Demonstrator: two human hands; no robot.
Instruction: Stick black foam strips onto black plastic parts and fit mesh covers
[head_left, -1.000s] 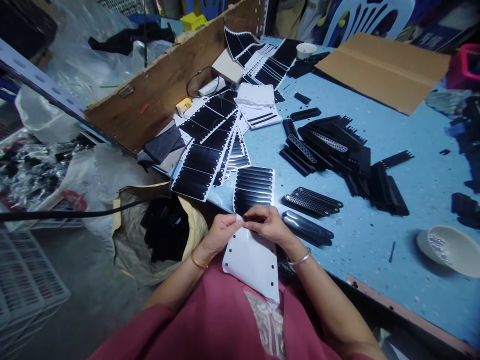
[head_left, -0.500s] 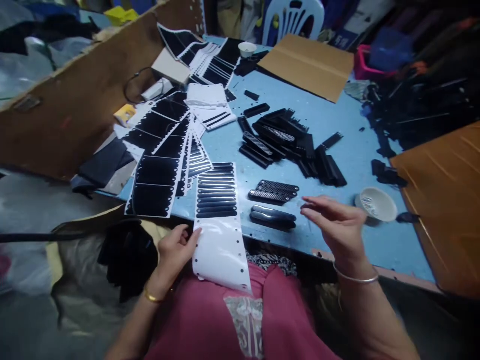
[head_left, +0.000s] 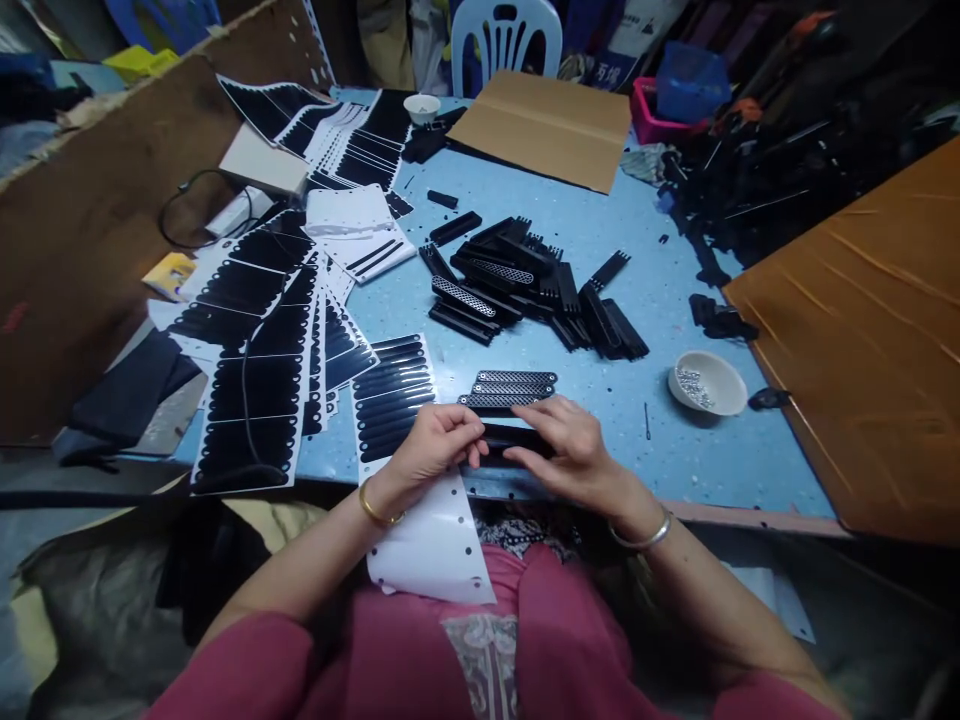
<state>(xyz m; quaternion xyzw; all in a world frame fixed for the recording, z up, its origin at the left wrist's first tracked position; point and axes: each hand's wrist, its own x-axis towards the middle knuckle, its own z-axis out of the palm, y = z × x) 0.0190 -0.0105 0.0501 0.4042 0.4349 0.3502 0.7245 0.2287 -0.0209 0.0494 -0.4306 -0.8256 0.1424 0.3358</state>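
My left hand is closed in a pinch at the left end of the smooth black strip-shaped pieces near the table's front edge. What lies between its fingertips is too small to make out. Thumb and fingers of my right hand bracket those pieces from the right and seem to grip them. Just beyond lie several textured black pieces with a hole at each end. Under my left forearm, a white backing sheet carries rows of glossy black strip stickers and hangs over the edge.
A heap of black plastic pieces lies mid-table. More sticker sheets cover the left side. At right stand a white bowl of small metal parts and an orange-brown board. Flat cardboard lies at the back.
My left hand has left the sheet's edge and moved right to the smooth black pieces. My right hand has come left onto them. The camera view has shifted to the right.
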